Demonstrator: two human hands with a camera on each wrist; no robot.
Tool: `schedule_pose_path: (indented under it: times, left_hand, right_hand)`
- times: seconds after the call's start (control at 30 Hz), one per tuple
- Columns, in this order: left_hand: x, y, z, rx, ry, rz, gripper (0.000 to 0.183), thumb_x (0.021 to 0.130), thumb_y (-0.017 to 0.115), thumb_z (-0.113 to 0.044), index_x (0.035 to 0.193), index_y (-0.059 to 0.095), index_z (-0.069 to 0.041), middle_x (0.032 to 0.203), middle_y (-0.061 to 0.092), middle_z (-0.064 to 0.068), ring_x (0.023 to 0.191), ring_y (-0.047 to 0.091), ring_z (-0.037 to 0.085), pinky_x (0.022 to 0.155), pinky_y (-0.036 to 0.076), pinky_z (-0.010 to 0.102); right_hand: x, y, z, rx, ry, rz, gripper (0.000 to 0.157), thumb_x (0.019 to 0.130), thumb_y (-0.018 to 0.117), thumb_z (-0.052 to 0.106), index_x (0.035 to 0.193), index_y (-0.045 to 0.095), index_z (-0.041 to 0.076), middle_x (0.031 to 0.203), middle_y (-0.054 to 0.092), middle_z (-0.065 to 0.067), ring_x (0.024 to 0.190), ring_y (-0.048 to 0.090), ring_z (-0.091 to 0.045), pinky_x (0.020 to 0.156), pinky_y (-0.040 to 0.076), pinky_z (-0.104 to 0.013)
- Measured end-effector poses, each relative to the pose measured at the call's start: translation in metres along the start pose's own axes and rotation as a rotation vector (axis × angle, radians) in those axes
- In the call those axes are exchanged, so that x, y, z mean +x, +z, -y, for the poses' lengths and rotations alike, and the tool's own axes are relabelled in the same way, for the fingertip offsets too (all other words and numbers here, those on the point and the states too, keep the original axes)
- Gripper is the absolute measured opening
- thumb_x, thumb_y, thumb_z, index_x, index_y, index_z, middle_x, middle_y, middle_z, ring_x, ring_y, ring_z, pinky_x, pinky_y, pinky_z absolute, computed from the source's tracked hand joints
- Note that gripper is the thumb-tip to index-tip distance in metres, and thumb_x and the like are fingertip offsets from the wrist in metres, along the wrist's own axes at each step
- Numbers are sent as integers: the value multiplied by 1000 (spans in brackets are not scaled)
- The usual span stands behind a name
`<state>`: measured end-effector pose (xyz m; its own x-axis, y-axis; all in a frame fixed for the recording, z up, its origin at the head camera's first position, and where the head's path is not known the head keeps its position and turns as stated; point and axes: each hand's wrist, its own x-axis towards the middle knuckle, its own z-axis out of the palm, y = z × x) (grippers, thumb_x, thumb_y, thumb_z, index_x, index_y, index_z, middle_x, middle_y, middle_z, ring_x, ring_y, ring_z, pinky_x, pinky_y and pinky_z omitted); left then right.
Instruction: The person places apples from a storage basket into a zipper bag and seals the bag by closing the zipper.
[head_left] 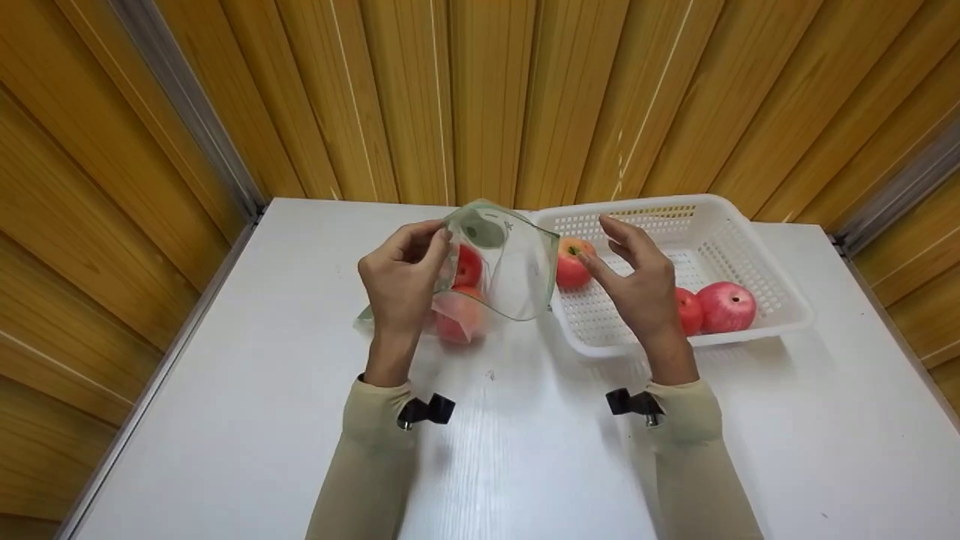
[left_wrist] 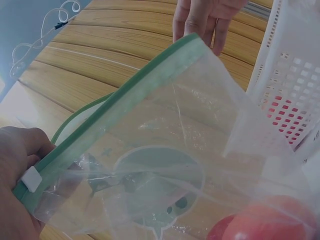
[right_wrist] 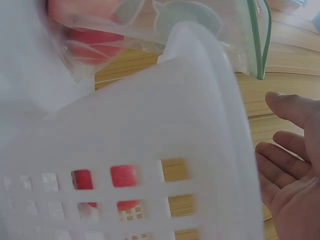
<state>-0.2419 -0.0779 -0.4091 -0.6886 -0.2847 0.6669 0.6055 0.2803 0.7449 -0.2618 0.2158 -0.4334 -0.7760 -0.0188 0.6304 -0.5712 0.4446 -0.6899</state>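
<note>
My left hand (head_left: 401, 274) pinches one end of the green rim of a clear zip bag (head_left: 521, 281), near a small white slider (left_wrist: 32, 179). The bag's mouth gapes toward the right. Inside the bag lie red apples (head_left: 459, 322), partly hidden by its printed film. My right hand (head_left: 637, 277) is over the white basket (head_left: 780, 307) with thumb and fingers apart, holding nothing. An apple (head_left: 574, 274) lies in the basket's left end, just left of the right thumb. Two more apples sit at its front right, and one of them, a pink-red apple (head_left: 727, 306), shows fully.
The bag and basket stand on a white table (head_left: 495, 450) whose back edge meets a wood-patterned wall (head_left: 487, 97). Grey metal posts (head_left: 191, 105) rise at the corners. The basket's raised rim lies under the right forearm.
</note>
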Motion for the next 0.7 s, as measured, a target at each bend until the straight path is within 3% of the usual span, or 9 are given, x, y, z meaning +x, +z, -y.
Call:
schedule_pose_path:
  times: [0.37,0.7]
  left_hand:
    - [1,2,1,7,-8,2,10,95,79,-6,103,83,-2,90,80,0,69,67,11,66,60,26]
    - [-1,2,0,12,-20,7,10,96,79,-6,103,83,-3,90,79,-1,68,64,12,66,59,26]
  right_hand:
    - [15,-2,-14,-35,94,83,56,90,86,4,140,63,-6,142,64,-19,134,59,-31,110,49,-42]
    - [21,1,-35,-103,202,239,65,93,84,10,149,54,-4,152,55,-21,140,53,-38,113,46,-49]
